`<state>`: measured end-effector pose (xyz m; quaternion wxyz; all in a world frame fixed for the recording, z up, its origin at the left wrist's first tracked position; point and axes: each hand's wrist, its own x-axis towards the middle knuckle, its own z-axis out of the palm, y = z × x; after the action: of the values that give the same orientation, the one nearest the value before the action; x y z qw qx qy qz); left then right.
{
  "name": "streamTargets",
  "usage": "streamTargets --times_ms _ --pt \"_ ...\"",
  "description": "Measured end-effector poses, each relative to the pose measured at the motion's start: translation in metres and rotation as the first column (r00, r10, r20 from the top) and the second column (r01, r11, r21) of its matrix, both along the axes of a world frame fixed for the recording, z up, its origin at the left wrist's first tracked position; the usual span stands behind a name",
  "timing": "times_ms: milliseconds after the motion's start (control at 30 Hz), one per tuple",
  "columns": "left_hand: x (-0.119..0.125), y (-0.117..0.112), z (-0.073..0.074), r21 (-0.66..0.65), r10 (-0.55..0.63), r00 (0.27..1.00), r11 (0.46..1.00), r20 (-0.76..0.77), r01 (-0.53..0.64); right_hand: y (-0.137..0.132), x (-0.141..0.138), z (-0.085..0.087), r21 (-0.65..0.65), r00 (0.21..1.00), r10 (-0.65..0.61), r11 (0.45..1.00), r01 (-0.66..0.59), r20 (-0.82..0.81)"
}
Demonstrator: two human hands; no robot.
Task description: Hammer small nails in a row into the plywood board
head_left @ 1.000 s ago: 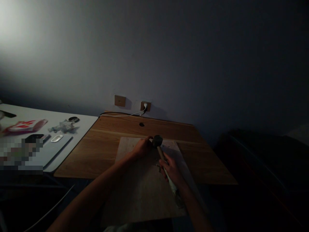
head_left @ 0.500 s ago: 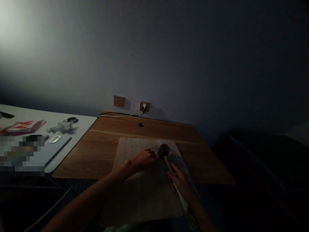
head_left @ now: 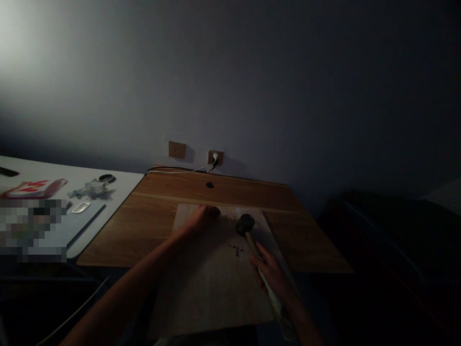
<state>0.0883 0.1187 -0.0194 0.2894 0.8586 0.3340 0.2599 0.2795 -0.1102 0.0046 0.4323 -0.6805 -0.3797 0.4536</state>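
Observation:
A mallet (head_left: 245, 224) with a dark round head and a pale handle is in my right hand (head_left: 271, 269), its fingers wrapped round the handle. The head rests on or just over the wooden board (head_left: 201, 293), near its far right part. My left hand (head_left: 203, 217) is over the far left part of the board, fingers curled together; what they hold, if anything, is hidden. Just right of it, small nails (head_left: 234, 218) stand in a row, partly covered by the hand. Several loose nails (head_left: 236, 249) lie on the board near the mallet head.
The board lies on a wooden desk (head_left: 118, 235) and overhangs its front edge. At the left, a white table (head_left: 124, 180) carries a crumpled plastic bag (head_left: 91, 189), a red and white package (head_left: 38, 188) and a small white device (head_left: 81, 207). Cables run to a wall socket (head_left: 216, 157).
My left hand has moved left and away from me, along the nail row, uncovering the loose nails. My right hand and the mallet have hardly moved.

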Motion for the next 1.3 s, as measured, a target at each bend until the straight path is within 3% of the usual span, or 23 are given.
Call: streamTargets --times_ms 300,567,733,867,1100,1300 --pt "0.003 -0.002 -0.006 0.129 -0.029 0.999 0.991 -0.032 0.033 0.006 -0.009 0.009 -0.001 1.0 0.009 1.0 -0.009 0.001" --pt "0.004 -0.002 -0.006 0.184 -0.044 0.999 0.982 -0.021 0.047 0.028 -0.022 0.019 0.037 0.999 0.033 0.999 -0.033 0.0" --pt "0.006 -0.001 -0.009 0.093 0.005 0.999 0.996 0.032 -0.008 0.048 -0.034 0.024 0.08 0.994 0.105 0.991 -0.105 0.013" --pt "0.008 0.003 -0.017 0.006 -0.027 0.996 1.0 0.09 0.027 0.059 -0.042 0.023 0.091 0.993 0.119 0.989 -0.117 -0.011" --pt "0.009 0.003 -0.017 0.014 0.017 0.991 1.0 0.134 -0.019 0.064 -0.044 0.014 0.072 0.991 0.134 0.988 -0.135 0.01" --pt "0.007 0.008 -0.026 0.008 -0.013 0.986 1.0 0.166 0.012 0.059 -0.044 0.016 0.103 0.991 0.133 0.986 -0.134 0.019"
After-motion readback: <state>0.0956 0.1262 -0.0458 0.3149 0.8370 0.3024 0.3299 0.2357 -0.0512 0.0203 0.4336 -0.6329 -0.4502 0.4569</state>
